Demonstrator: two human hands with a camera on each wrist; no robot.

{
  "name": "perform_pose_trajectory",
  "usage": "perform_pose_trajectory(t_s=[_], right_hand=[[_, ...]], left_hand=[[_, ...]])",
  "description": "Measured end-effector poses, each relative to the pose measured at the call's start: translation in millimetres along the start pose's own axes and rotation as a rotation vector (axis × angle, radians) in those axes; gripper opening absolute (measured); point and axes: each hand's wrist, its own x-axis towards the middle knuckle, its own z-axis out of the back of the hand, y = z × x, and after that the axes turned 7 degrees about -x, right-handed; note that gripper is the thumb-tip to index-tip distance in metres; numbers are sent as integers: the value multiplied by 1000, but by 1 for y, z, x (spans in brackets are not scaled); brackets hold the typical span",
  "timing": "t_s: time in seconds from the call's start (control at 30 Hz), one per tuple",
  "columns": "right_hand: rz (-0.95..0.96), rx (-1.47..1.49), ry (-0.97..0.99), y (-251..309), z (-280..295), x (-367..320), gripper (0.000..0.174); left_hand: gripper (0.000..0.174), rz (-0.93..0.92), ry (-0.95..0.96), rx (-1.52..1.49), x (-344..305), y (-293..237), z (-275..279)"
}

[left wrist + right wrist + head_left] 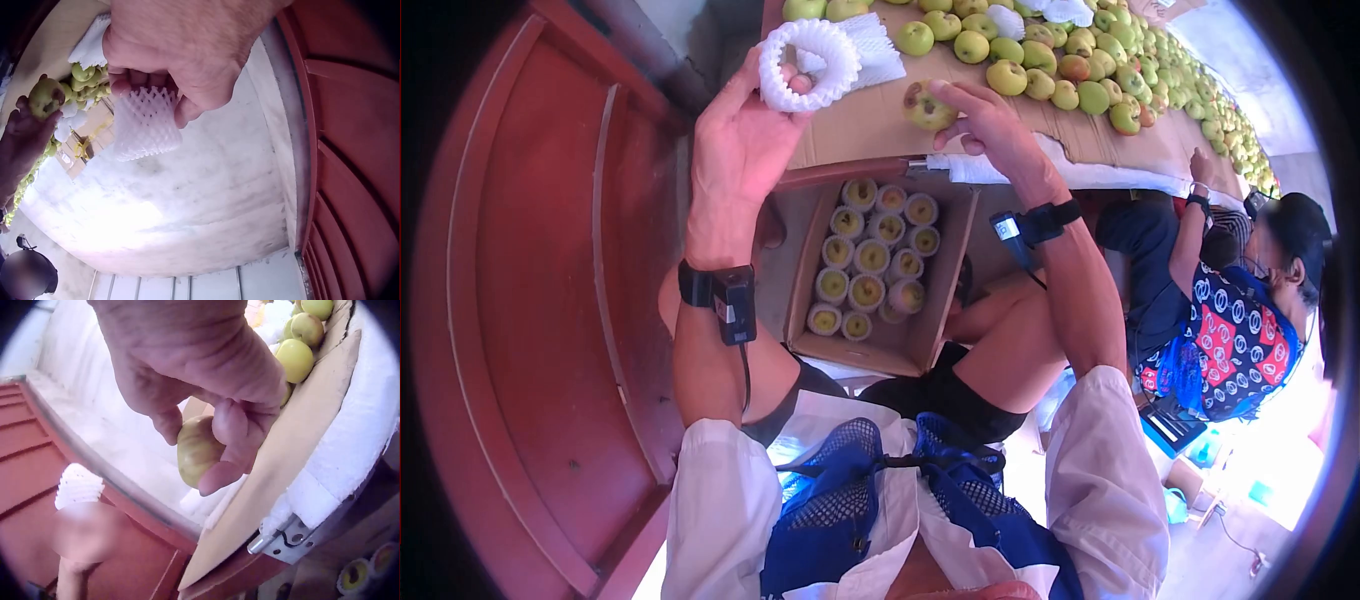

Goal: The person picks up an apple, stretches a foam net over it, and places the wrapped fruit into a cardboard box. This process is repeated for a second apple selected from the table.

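Holding brown-blotched apple (924, 108), white net sleeve (837, 78)

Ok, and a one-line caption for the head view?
The left hand holds a white foam net, the right hand a brown-marked apple, with a carton of netted apples below.

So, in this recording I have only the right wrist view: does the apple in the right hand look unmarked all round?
Observer: No, the head view shows brown patches on the apple in the right hand.
Operator: And does the foam net sleeve in the left hand hold any fruit?
Observer: No, from above, the head view shows only fingertips inside its opening.
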Motion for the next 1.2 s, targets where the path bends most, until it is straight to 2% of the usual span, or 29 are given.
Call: perform_pose_trajectory(t_s=[0.17,0.27,0.47,0.57,0.67,0.77,0.87,0.9,1.0,1.2], right_hand=[[-45,-83,28,1,-23,8,59],[-91,-240,-56,-7,-31,13,56],[-77,-197,-33,-9,-13,13,59],[-108,-207,-121,-7,-13,10,46],[-113,-181,-157,-8,-12,10,45],[93,-215,-405,-18,-8,25,46],[321,-114,-323,10,-14,5,45],[325,-40,-133,29,-17,-13,44],[68,389,151,40,-34,-18,43],[114,571,270,39,-28,-14,36]], left_hand=[[20,-11,-15,-12,0,2,1],[19,-16,-31,2,-2,3,-1],[20,-7,-4,-32,-2,2,4],[20,-21,-98,-12,-3,7,-6],[31,1,-54,-76,2,8,10],[33,46,-28,-123,7,10,18],[25,52,-32,-37,4,20,1],[25,53,-5,-13,3,24,-4],[26,83,43,52,4,36,-12],[28,120,89,83,9,51,-6]])
